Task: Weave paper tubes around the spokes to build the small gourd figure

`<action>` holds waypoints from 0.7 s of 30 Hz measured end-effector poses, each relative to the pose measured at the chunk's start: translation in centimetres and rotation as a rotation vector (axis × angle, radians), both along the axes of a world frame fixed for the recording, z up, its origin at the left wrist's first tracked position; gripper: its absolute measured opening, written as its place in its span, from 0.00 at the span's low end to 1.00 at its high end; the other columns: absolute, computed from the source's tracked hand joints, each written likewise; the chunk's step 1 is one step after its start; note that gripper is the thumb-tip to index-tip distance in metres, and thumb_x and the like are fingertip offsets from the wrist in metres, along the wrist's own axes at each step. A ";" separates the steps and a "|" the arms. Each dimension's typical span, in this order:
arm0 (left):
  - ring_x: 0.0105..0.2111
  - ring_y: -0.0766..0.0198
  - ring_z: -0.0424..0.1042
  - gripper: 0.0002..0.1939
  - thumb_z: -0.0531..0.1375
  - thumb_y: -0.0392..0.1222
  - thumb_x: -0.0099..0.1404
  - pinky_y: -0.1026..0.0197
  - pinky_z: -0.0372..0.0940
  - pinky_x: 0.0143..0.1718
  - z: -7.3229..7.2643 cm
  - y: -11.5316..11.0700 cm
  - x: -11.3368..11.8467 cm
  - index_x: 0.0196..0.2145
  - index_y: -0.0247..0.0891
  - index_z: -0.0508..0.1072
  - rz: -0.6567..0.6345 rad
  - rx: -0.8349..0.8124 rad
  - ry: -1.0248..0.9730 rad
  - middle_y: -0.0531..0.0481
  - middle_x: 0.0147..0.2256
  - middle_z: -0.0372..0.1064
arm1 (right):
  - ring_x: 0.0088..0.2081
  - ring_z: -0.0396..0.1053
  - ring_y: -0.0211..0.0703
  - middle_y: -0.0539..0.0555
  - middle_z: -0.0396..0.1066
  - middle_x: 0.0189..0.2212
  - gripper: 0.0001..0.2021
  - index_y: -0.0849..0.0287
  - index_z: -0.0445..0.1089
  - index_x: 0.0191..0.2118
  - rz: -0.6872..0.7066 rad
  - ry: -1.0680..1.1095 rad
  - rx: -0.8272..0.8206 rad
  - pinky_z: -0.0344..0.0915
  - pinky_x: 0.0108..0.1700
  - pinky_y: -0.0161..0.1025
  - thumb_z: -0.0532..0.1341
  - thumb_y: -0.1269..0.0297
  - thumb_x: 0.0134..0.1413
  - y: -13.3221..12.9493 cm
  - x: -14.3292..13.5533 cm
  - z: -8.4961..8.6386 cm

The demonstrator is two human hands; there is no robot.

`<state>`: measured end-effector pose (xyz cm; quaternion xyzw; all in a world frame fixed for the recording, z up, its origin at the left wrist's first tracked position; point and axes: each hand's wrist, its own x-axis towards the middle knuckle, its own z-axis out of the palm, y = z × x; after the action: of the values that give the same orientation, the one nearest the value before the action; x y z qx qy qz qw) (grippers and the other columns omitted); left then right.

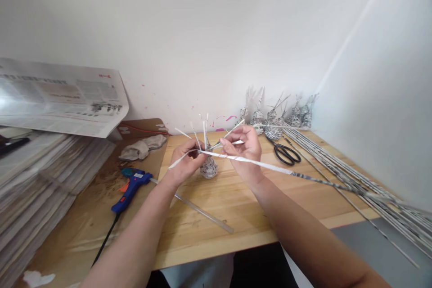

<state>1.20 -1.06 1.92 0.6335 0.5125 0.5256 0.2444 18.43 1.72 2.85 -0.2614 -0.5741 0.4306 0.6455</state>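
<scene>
At center there are two bare hands, one left hand [187, 159] and one right hand [245, 144], and one small woven newspaper piece [209, 168]. At least five similar woven pieces [294, 118] overlap at right of center, too crowded for an exact count. One pair of black scissors [286, 154] lies below them. Left of center are one blue glue gun [130, 192] and one crumpled off-white cloth item [141, 147]; one clear rod [205, 215] is at lower center. Thin rolled-paper sticks [332, 162] at right are too many to count.
</scene>
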 end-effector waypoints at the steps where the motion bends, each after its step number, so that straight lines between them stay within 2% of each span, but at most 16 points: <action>1: 0.26 0.66 0.68 0.07 0.64 0.41 0.54 0.65 0.63 0.29 0.0 0.0 0.0 0.30 0.36 0.72 -0.013 0.000 -0.011 0.51 0.27 0.71 | 0.27 0.70 0.36 0.48 0.71 0.29 0.17 0.54 0.64 0.43 0.035 -0.036 -0.008 0.68 0.28 0.35 0.68 0.60 0.50 -0.1 0.0 -0.1; 4: 0.26 0.66 0.68 0.07 0.64 0.42 0.55 0.65 0.63 0.29 0.0 0.0 -0.1 0.31 0.36 0.73 -0.037 0.003 -0.010 0.50 0.27 0.71 | 0.33 0.72 0.40 0.53 0.73 0.32 0.10 0.56 0.72 0.39 0.087 -0.214 0.015 0.69 0.32 0.37 0.66 0.58 0.52 -0.3 0.0 -0.4; 8: 0.25 0.66 0.67 0.08 0.65 0.43 0.55 0.66 0.63 0.28 0.2 0.0 -0.3 0.30 0.36 0.73 -0.029 0.016 -0.005 0.51 0.25 0.70 | 0.32 0.71 0.41 0.54 0.74 0.34 0.06 0.56 0.73 0.38 -0.047 -0.470 0.167 0.67 0.33 0.38 0.63 0.61 0.56 -0.5 0.0 -0.8; 11: 0.26 0.66 0.68 0.09 0.65 0.44 0.55 0.65 0.63 0.29 0.2 0.1 -0.5 0.30 0.36 0.74 -0.041 0.007 -0.022 0.51 0.26 0.71 | 0.35 0.71 0.43 0.55 0.74 0.36 0.07 0.56 0.72 0.40 -0.119 -0.613 0.309 0.67 0.38 0.40 0.61 0.66 0.55 -0.7 0.1 -0.7; 17: 0.28 0.65 0.69 0.11 0.65 0.46 0.56 0.64 0.64 0.31 0.0 0.3 -0.7 0.32 0.35 0.74 -0.042 -0.026 -0.038 0.49 0.28 0.72 | 0.41 0.70 0.47 0.56 0.74 0.37 0.09 0.57 0.71 0.43 -0.224 -0.742 0.470 0.66 0.44 0.43 0.59 0.68 0.57 -0.5 0.3 -0.5; 21: 0.27 0.66 0.68 0.12 0.66 0.46 0.56 0.64 0.64 0.30 0.0 0.3 -0.8 0.32 0.35 0.75 -0.028 -0.032 -0.021 0.49 0.28 0.72 | 0.42 0.67 0.49 0.57 0.72 0.35 0.05 0.57 0.71 0.38 -0.259 -0.812 0.524 0.64 0.45 0.45 0.58 0.69 0.57 0.0 0.5 -0.4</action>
<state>0.39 -0.81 1.92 0.6310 0.5094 0.5205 0.2673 18.90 1.67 2.42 -0.3063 -0.8307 0.0514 0.4620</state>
